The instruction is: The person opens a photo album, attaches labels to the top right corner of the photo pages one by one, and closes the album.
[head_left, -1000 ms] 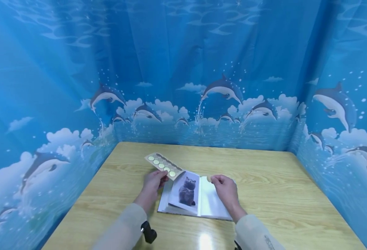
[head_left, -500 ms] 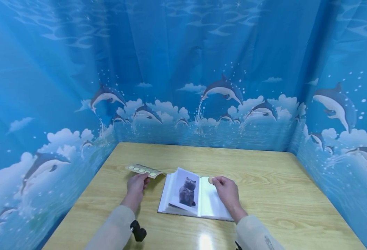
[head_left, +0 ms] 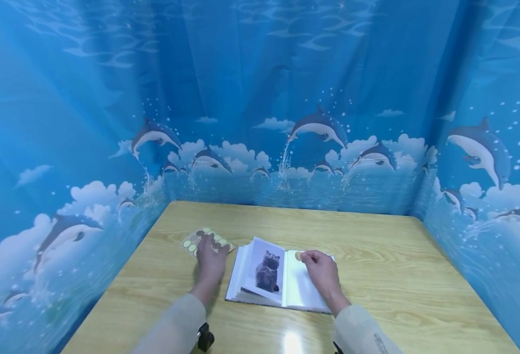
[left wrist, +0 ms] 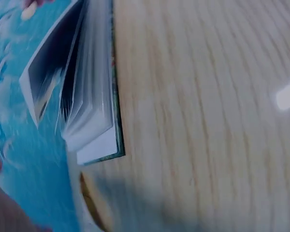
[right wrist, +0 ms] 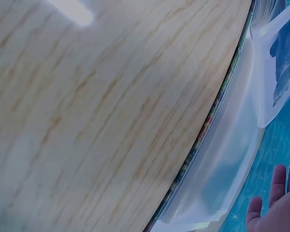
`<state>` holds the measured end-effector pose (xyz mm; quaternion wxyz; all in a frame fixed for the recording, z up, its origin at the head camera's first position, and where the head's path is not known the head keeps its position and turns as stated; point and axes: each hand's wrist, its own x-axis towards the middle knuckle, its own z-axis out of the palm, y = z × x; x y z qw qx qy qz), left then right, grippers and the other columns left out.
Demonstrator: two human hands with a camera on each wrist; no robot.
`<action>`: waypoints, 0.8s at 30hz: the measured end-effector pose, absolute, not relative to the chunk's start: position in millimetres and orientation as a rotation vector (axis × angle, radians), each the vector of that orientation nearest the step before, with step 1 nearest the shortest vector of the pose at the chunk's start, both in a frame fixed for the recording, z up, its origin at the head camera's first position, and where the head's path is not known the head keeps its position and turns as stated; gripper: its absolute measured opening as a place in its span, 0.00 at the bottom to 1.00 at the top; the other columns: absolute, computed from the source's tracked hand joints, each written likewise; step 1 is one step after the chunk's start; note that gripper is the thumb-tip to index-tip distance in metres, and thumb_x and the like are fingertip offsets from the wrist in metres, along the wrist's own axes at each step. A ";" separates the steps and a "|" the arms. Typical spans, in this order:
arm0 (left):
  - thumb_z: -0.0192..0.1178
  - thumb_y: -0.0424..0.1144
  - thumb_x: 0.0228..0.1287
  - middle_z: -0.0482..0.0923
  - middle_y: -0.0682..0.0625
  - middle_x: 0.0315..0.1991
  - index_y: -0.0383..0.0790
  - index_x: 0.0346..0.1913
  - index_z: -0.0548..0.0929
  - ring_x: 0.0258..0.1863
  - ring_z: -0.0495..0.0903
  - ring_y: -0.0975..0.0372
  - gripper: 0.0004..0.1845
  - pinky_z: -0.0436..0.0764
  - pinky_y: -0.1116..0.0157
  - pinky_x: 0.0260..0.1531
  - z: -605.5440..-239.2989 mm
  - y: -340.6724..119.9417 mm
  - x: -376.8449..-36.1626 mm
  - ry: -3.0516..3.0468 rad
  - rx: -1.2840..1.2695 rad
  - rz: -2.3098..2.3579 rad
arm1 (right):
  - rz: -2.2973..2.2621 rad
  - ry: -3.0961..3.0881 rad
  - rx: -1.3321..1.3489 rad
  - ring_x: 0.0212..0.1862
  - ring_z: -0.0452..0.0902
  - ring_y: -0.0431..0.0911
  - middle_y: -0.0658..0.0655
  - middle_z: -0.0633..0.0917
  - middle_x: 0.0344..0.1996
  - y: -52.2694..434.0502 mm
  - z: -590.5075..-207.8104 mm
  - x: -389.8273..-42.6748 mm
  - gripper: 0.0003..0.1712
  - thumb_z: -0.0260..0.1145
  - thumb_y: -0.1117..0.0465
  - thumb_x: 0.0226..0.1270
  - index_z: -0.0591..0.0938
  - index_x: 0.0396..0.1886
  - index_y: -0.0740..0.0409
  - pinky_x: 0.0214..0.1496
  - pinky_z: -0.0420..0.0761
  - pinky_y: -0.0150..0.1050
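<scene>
A photo album [head_left: 260, 275] lies spread on the table, a grey cat picture [head_left: 267, 272] on its raised left page. Above the top of the pale right page [head_left: 304, 285], my right hand [head_left: 323, 273] pinches a small round yellowish sticker [head_left: 298, 255] between thumb and forefinger. To the album's left, my left hand [head_left: 211, 260] rests with spread fingers over a sheet of round yellow and brown stickers [head_left: 189, 244], covering part of it. The left wrist view shows the sheet's curled edge [left wrist: 93, 202] near the album corner. In the right wrist view, other fingers [right wrist: 277, 186] of the right hand are extended.
The wooden table [head_left: 388, 265] extends on all sides of the album. A blue dolphin-print curtain [head_left: 242, 98] borders its back and both sides. A black device [head_left: 205, 337] is strapped at the left sleeve.
My left hand carried the sticker sheet leftward off the album, laid it on the table and loosened its fingers. The right hand with its sticker has stayed almost still.
</scene>
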<state>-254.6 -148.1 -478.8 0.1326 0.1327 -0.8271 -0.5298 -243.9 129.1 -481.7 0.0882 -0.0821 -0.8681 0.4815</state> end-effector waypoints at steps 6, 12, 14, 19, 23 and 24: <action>0.64 0.46 0.67 0.63 0.34 0.70 0.31 0.68 0.69 0.69 0.63 0.42 0.33 0.62 0.43 0.68 -474.1 -116.7 -248.8 -2.795 -0.303 -1.245 | 1.426 -2.637 -0.295 0.40 0.78 0.47 0.52 0.87 0.36 128.2 -480.3 -245.4 0.15 0.64 0.51 0.71 0.87 0.41 0.57 0.43 0.78 0.41; 0.65 0.59 0.61 0.59 0.37 0.74 0.33 0.71 0.68 0.73 0.58 0.46 0.43 0.59 0.50 0.72 -476.7 -98.0 -240.1 -3.102 -0.713 -0.594 | 1.413 -2.656 -0.298 0.42 0.79 0.47 0.53 0.87 0.38 127.2 -479.7 -248.3 0.15 0.64 0.51 0.72 0.87 0.43 0.58 0.45 0.79 0.44; 0.65 0.62 0.59 0.59 0.37 0.74 0.34 0.71 0.67 0.73 0.58 0.47 0.46 0.59 0.51 0.72 -480.1 -96.4 -236.8 -3.142 -0.734 -0.442 | 1.407 -2.649 -0.282 0.42 0.79 0.47 0.53 0.87 0.38 127.0 -479.9 -249.7 0.14 0.64 0.52 0.71 0.87 0.42 0.58 0.45 0.79 0.44; 0.66 0.63 0.57 0.60 0.35 0.73 0.33 0.71 0.67 0.72 0.60 0.46 0.48 0.60 0.52 0.71 -488.3 -99.6 -230.7 -3.174 -0.727 -0.359 | 1.359 -2.634 -0.196 0.39 0.80 0.47 0.53 0.87 0.35 126.1 -482.5 -255.9 0.13 0.65 0.55 0.70 0.88 0.41 0.60 0.42 0.80 0.43; 0.65 0.63 0.58 0.58 0.35 0.74 0.32 0.72 0.66 0.73 0.58 0.46 0.48 0.60 0.52 0.71 -491.8 -101.2 -228.9 -3.200 -0.713 -0.397 | 1.284 -2.663 -0.139 0.38 0.81 0.47 0.53 0.87 0.34 124.5 -485.6 -264.4 0.12 0.65 0.56 0.70 0.88 0.40 0.60 0.44 0.81 0.46; 0.65 0.63 0.58 0.57 0.35 0.74 0.32 0.72 0.66 0.73 0.58 0.46 0.48 0.60 0.52 0.71 -492.6 -101.3 -228.7 -3.204 -0.712 -0.402 | 1.265 -2.673 -0.130 0.38 0.81 0.47 0.53 0.87 0.34 123.6 -486.3 -266.8 0.12 0.65 0.56 0.70 0.88 0.41 0.59 0.44 0.81 0.47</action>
